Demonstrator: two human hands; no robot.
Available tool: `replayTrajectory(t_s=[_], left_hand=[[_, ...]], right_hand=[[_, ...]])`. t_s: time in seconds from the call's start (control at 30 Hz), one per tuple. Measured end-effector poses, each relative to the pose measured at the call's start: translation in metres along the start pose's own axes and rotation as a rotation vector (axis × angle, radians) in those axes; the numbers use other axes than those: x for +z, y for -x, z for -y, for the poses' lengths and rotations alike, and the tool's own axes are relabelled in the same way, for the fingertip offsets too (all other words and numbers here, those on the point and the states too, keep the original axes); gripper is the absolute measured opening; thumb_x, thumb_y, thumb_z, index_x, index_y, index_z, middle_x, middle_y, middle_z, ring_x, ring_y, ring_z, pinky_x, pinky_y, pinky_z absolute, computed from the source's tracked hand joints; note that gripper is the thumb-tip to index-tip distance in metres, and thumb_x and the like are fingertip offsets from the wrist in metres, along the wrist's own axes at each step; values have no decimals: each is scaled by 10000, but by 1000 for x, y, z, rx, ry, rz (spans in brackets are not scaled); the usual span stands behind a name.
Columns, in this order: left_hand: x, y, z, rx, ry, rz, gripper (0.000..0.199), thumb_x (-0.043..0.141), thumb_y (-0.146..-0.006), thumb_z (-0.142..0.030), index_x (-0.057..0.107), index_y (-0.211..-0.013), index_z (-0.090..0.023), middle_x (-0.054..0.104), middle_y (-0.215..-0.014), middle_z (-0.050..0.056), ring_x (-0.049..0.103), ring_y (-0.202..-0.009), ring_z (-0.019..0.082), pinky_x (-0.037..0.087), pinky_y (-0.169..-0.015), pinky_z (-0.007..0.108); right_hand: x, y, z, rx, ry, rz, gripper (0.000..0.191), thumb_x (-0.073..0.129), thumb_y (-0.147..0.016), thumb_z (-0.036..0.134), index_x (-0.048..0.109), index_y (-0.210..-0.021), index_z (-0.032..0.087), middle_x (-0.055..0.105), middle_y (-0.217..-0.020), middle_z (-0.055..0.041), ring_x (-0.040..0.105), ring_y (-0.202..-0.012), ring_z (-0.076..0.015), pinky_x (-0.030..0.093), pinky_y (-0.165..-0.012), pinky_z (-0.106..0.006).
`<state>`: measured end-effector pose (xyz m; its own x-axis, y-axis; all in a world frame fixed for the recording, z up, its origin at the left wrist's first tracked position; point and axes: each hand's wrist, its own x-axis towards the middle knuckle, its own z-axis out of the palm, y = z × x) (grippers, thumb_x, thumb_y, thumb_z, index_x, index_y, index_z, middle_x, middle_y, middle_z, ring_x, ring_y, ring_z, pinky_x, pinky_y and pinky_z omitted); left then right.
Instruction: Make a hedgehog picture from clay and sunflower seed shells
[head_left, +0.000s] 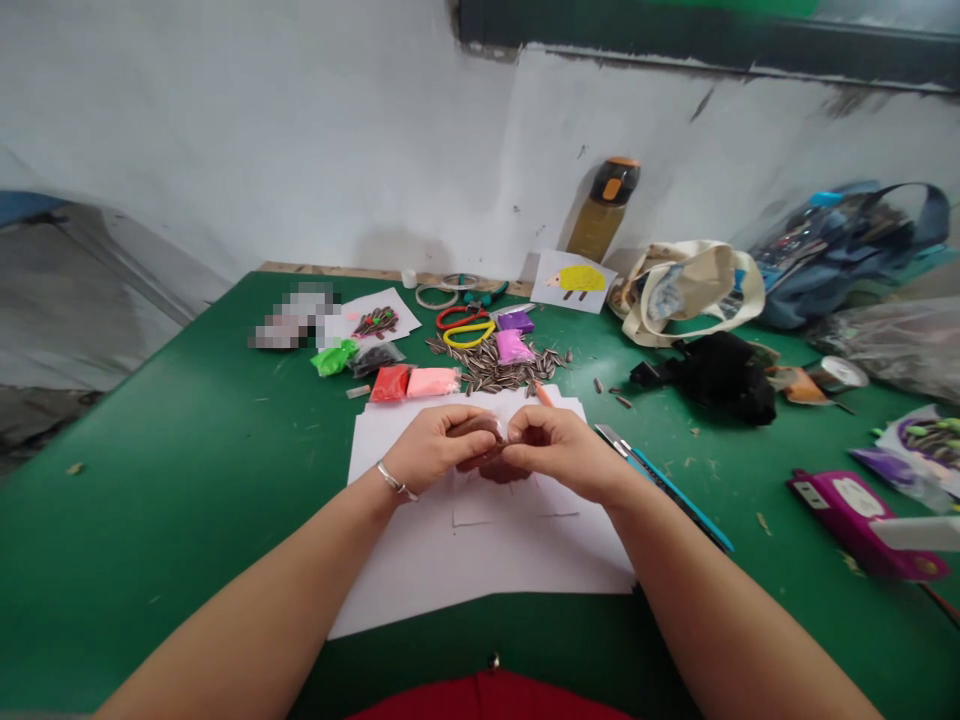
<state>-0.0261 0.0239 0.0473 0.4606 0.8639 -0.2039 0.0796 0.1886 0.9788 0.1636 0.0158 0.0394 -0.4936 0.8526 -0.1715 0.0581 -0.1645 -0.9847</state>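
Head view: both hands (pixel 431 450) curled closed, fingertips pinching a small brownish piece (pixel 480 453) over white paper (pixel 480 560)

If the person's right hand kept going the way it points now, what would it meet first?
Probably the left hand: the fingertips of the right hand nearly meet it above the white paper. Something small pinched between them may come first; it is hard to make out.

Around the left hand (pixel 435 450) and right hand (pixel 562 455), the green tabletop (pixel 165 480) offers a wide passage at 9 o'clock. At 12 o'clock, clay packets (pixel 411 382) and sunflower seeds (pixel 491 365) stand in the way. At 3 o'clock, a blue utility knife (pixel 660 488) lies just beside the right hand, and a black cloth bundle (pixel 709 378) blocks 2 o'clock.
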Motion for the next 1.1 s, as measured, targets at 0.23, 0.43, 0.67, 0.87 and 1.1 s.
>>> replayTrajectory(t_s=[0.23,0.43,0.67,0.87,1.1], left_hand=[[5,2,-2,-31,-62,-17,210,638,-719,-240,658,-885,-113,557,-625,-14,455,-534,96,360,-503,225],[-1,-1,-5,42,-79,-109,133,613,-753,-263,627,-776,-133,523,-589,-24,438,-511,91,326,-477,215],[-12,-6,3,85,-231,-285,210,598,-776,-353,631,-765,-146,591,-668,6,488,-556,111,373,-523,229],[-10,-6,2,94,-256,-197,168,576,-797,-305,657,-792,-157,575,-635,-7,491,-567,114,371,-529,221],[-4,-1,-6,115,-80,-116,172,588,-814,-294,632,-741,-145,508,-561,-28,448,-530,99,364,-525,223]], right_hand=[[-9,0,5,8,91,28,191,626,-682,162,444,-629,188,444,-569,72,461,-551,-79,376,-546,-225],[-27,3,4,27,-110,-77,244,726,-673,256,494,-691,184,473,-563,67,426,-499,-72,301,-488,-222],[-34,3,4,0,-223,-197,206,718,-708,297,569,-789,180,523,-619,44,464,-544,-84,323,-519,-233],[-28,-2,6,11,-53,-301,173,670,-732,329,580,-765,184,572,-666,22,516,-610,-103,409,-598,-255],[-9,-9,0,15,-6,-296,153,638,-759,323,565,-758,188,624,-731,5,578,-658,-123,451,-616,-264]])
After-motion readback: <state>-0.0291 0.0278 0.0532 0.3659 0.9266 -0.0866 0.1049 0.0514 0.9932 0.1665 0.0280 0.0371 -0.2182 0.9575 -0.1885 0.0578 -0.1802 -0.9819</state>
